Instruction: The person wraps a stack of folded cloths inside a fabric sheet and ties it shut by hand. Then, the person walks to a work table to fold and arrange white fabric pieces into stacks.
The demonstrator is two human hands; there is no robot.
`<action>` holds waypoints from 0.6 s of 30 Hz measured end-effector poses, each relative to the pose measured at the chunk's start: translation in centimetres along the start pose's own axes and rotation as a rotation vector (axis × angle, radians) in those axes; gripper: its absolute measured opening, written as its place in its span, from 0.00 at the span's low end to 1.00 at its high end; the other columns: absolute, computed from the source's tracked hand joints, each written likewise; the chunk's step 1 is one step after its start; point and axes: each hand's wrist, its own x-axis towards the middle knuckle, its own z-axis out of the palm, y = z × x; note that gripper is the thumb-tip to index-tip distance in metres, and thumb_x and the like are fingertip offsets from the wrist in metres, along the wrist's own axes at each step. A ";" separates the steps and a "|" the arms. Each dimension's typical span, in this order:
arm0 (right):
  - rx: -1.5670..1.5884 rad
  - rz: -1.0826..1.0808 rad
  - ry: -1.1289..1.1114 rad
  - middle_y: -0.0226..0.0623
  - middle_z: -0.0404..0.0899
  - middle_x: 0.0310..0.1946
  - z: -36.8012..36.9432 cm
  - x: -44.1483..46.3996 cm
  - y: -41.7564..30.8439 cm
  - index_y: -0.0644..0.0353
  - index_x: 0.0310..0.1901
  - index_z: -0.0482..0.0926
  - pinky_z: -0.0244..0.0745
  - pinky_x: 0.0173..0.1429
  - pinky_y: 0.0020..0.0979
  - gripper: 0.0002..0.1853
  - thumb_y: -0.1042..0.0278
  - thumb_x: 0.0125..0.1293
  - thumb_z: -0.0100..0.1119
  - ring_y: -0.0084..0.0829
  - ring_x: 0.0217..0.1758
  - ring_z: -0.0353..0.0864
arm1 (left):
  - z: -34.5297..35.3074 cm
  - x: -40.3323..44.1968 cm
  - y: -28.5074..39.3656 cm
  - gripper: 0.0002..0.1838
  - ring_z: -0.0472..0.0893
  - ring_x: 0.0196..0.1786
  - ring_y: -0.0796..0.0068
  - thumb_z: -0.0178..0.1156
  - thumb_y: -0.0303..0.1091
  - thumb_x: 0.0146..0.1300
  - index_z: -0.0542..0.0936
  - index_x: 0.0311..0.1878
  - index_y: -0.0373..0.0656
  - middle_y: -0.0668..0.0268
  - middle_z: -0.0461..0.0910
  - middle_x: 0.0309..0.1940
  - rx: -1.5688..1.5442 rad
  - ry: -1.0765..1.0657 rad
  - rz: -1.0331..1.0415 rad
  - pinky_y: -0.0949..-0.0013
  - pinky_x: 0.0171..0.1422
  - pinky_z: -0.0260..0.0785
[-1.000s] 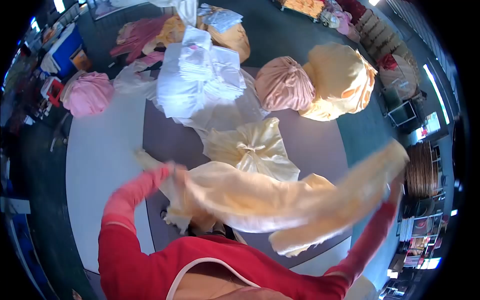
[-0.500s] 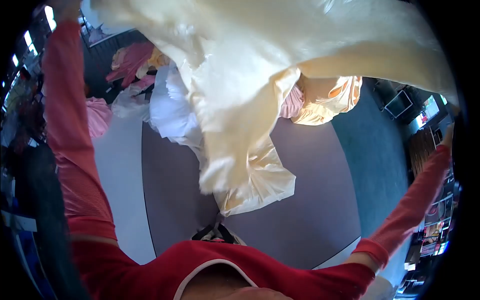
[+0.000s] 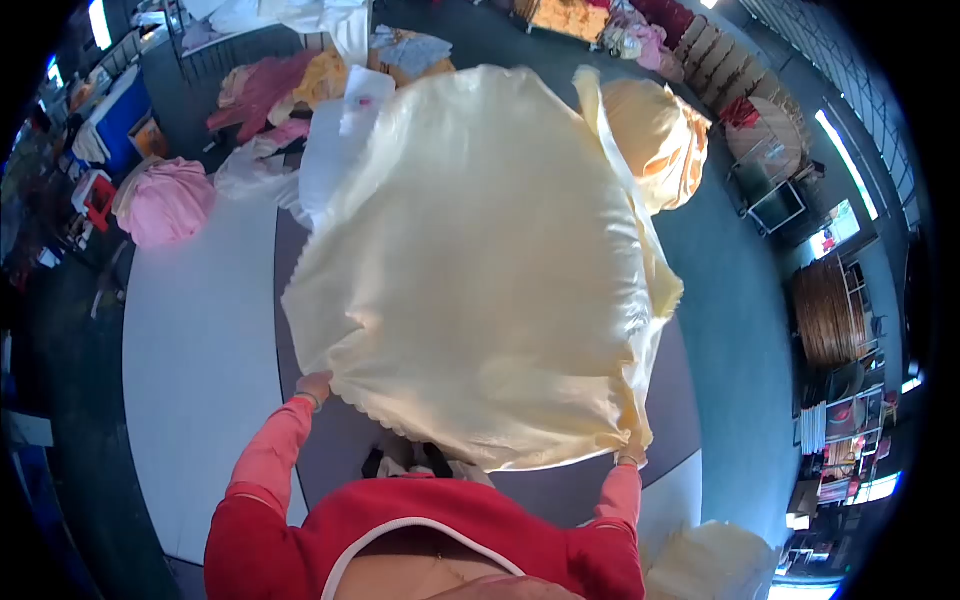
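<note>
A large cream satin cloth (image 3: pixel 480 270) billows over the table in front of me, its near edge running between my hands. At the cloth's near left corner, my left hand (image 3: pixel 315 387) is closed on the edge. My right hand (image 3: pixel 632 455) grips the gathered near right corner, its fingers partly hidden by the folds. Beneath lies a table with a grey middle and pale side panels (image 3: pixel 200 380), mostly covered by the cloth. White fabric (image 3: pixel 325 160) lies beside the cloth's far left edge.
A bundle of peach satin (image 3: pixel 655 140) stands beyond the far right side. Pink cloth (image 3: pixel 170 200) is heaped at the far left, with more fabric (image 3: pixel 262 95) behind. Stacked round boards (image 3: pixel 828 310) and shelves stand at right. Another cream cloth (image 3: pixel 715 565) lies near right.
Both hands have come down and inward from high, wide-spread positions. The cream cloth has dropped from overhead and spread out across the table.
</note>
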 end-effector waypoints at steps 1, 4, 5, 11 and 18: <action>0.071 -0.017 0.005 0.36 0.78 0.36 0.5 -1.6 -0.1 0.47 0.39 0.77 0.70 0.40 0.37 0.13 0.55 0.52 0.56 0.36 0.39 0.78 | 0.1 -1.1 -0.2 0.12 0.75 0.43 0.57 0.44 0.33 0.55 0.75 0.40 0.50 0.57 0.77 0.36 -0.003 0.000 -0.018 0.57 0.43 0.67; 0.188 -0.039 -0.013 0.37 0.78 0.36 1.2 -4.9 -0.6 0.49 0.39 0.78 0.72 0.38 0.37 0.13 0.58 0.52 0.57 0.38 0.39 0.78 | -0.3 -2.2 0.6 0.09 0.75 0.42 0.56 0.46 0.32 0.53 0.74 0.36 0.48 0.57 0.77 0.35 -0.008 0.022 -0.092 0.57 0.43 0.67; 0.155 -0.043 -0.045 0.38 0.78 0.36 1.8 -4.7 -0.7 0.50 0.39 0.78 0.73 0.38 0.37 0.13 0.59 0.51 0.57 0.39 0.39 0.78 | -0.1 -2.3 1.0 0.09 0.75 0.42 0.56 0.46 0.33 0.54 0.74 0.36 0.49 0.57 0.77 0.35 -0.019 0.009 -0.111 0.57 0.43 0.67; 0.273 -0.108 -0.137 0.46 0.77 0.36 8.9 -3.1 -0.6 0.54 0.38 0.79 0.72 0.40 0.38 0.11 0.64 0.52 0.53 0.42 0.41 0.77 | 1.4 -3.5 2.9 0.12 0.75 0.45 0.57 0.45 0.38 0.56 0.75 0.41 0.50 0.57 0.77 0.37 -0.086 -0.004 -0.186 0.58 0.45 0.67; 1.262 0.320 -0.498 0.44 0.76 0.36 15.9 2.0 0.5 0.61 0.42 0.72 0.76 0.33 0.42 0.15 0.62 0.57 0.46 0.42 0.36 0.78 | 0.2 -3.2 7.0 0.16 0.75 0.44 0.56 0.52 0.40 0.51 0.75 0.42 0.45 0.54 0.77 0.37 -0.161 -0.055 -0.112 0.60 0.47 0.67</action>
